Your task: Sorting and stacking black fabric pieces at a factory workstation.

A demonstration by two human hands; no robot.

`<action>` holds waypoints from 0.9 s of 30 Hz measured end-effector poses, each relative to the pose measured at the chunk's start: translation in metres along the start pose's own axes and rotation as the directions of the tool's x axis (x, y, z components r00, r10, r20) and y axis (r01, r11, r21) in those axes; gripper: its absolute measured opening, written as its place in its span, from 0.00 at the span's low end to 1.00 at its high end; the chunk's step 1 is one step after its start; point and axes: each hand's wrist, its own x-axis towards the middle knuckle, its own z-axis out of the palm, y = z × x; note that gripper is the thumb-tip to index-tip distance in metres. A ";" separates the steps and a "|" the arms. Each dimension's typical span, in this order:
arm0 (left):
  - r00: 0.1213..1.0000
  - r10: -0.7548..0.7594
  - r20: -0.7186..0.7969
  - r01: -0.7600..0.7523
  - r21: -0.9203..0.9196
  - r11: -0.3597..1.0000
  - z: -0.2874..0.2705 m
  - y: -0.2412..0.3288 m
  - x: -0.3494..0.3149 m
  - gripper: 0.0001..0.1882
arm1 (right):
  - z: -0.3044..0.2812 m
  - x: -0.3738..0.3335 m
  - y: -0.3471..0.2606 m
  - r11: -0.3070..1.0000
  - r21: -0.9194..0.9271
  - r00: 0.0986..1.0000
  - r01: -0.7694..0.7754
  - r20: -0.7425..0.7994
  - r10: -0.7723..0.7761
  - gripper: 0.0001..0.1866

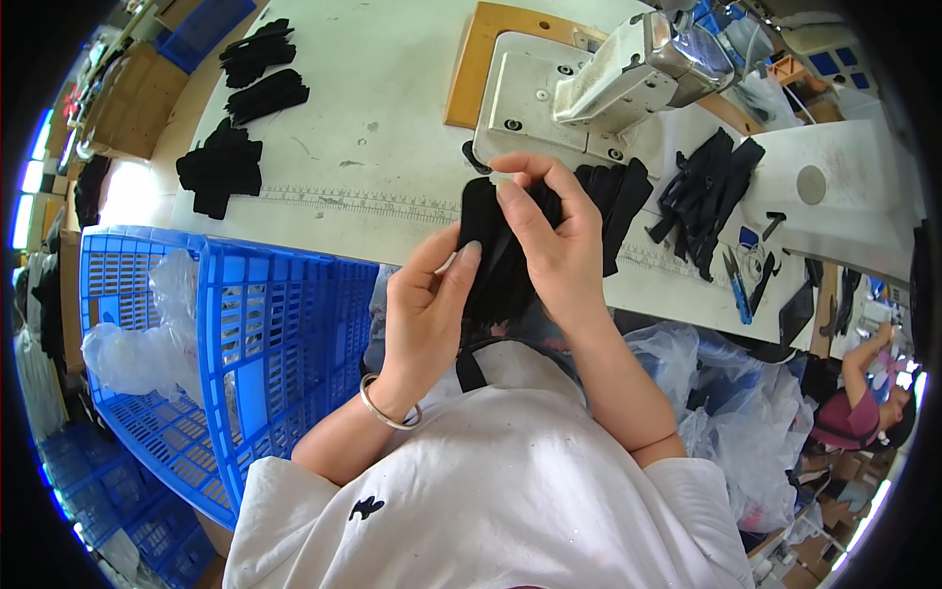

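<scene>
At the table's front edge my left hand (427, 304) is closed on a black fabric strip (480, 211), its thumb pressing the strip's side. My right hand (554, 231) is beside it, thumb and index finger pinched together at the strip's top end. Something tiny and whitish shows at those fingertips, too small to name. More black strips (505, 280) hang between my hands, partly hidden by them. Just right of my right hand, further black strips (620, 211) lie over the table edge. Directly beyond my hands stands a white sewing machine (628, 83).
Black fabric piles (221, 169) lie at the table's left, and loose black strips (708, 191) at the right. Blue-handled snips (738, 287) rest near the right edge. A blue crate (280, 344) stands at my left, plastic bags (751, 422) at my right. Another person (856, 412) works far right.
</scene>
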 end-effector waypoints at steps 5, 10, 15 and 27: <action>0.986 0.151 0.072 -0.167 0.395 0.903 -0.002 -0.001 -0.002 0.18 | 0.003 0.004 0.003 0.990 -0.100 0.995 0.101 0.022 -0.099 0.14; 0.987 -0.092 0.128 0.052 0.283 0.958 -0.005 0.003 -0.003 0.19 | 0.002 0.009 -0.001 1.000 0.018 0.999 -0.002 0.054 0.001 0.15; 0.914 -0.283 0.290 0.318 -0.082 0.944 -0.017 0.007 0.003 0.22 | 0.001 0.007 -0.009 0.938 0.271 0.968 -0.215 0.184 0.168 0.15; 0.760 -0.255 0.598 0.346 -0.040 0.937 -0.017 0.021 0.012 0.24 | -0.004 0.012 -0.008 0.999 0.030 0.938 -0.019 0.345 0.008 0.22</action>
